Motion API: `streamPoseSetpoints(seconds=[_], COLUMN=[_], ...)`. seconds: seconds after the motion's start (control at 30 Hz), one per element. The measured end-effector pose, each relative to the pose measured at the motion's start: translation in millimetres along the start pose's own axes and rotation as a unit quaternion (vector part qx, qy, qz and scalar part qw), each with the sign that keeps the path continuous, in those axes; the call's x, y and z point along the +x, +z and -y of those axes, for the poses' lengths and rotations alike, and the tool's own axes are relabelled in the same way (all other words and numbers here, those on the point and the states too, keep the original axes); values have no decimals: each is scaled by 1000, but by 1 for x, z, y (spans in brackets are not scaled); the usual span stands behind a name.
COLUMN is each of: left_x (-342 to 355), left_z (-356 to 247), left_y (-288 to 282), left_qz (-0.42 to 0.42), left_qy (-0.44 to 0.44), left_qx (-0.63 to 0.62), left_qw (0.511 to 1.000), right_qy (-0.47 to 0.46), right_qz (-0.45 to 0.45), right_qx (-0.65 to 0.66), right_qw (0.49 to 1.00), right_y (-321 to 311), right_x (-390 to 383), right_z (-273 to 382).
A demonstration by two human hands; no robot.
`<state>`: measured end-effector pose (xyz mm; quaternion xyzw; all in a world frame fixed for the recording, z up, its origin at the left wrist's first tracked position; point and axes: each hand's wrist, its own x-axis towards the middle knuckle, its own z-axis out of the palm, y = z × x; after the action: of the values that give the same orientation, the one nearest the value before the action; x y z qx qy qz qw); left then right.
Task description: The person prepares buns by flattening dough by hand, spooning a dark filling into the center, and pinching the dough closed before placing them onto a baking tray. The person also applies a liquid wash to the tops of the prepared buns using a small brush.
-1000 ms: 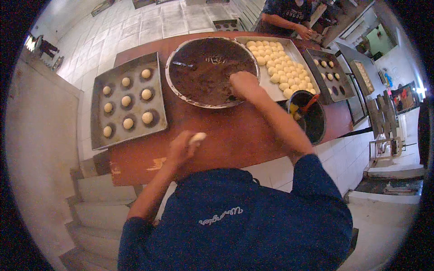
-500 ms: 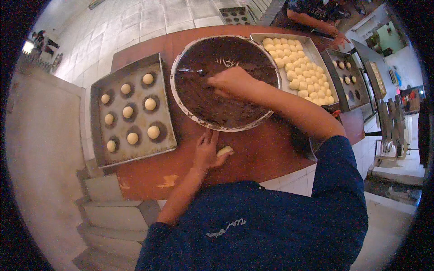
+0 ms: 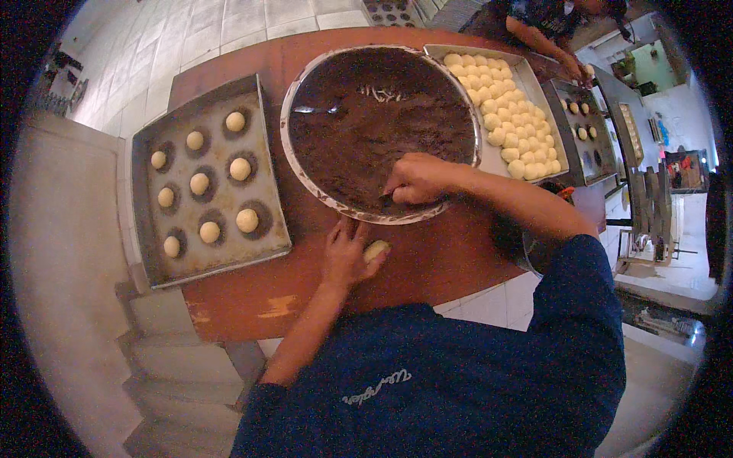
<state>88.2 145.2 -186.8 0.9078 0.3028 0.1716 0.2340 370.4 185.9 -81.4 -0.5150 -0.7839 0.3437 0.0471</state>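
— In the head view, where is the dough piece (image 3: 376, 250) you have?

— In your left hand (image 3: 350, 256), over the near part of the red-brown table (image 3: 443, 267). Your thumb and palm hold it, while your other fingers reach forward to the near side of the bowl (image 3: 286, 137); whether their tips touch it, I cannot tell.

— And your right hand (image 3: 416, 179)?

— That one is inside the bowl, near its close edge, over the dark filling (image 3: 366, 153). Your fingers are curled; something dark shows at their tips, but I cannot tell whether you grip a tool or filling.

— How do the two line up for you?

— The dough lies nearer you than your right hand and slightly to its left, with the bowl's near rim between them. Its long axis seems to slant away from you toward the right, partly hidden by your thumb. Your left hand has it; your right is near, but apart.
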Motion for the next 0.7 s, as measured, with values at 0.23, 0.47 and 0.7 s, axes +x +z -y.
streamPoseSetpoints(seconds=[0.23, 0.47, 0.7], left_x=[5, 0, 2], left_z=[-7, -5, 5], left_y=[-10, -9, 6], left_qz=[10, -3, 112], left_qy=[-18, -16, 107], left_qx=[11, 24, 152], left_qw=[1000, 1000, 976], right_qy=[61, 56, 135], right_qz=[82, 120, 100], right_qx=[187, 171, 85], right_qw=[977, 976, 982], right_y=[-47, -51, -43], right_x=[-10, -8, -31], right_z=[2, 13, 3])
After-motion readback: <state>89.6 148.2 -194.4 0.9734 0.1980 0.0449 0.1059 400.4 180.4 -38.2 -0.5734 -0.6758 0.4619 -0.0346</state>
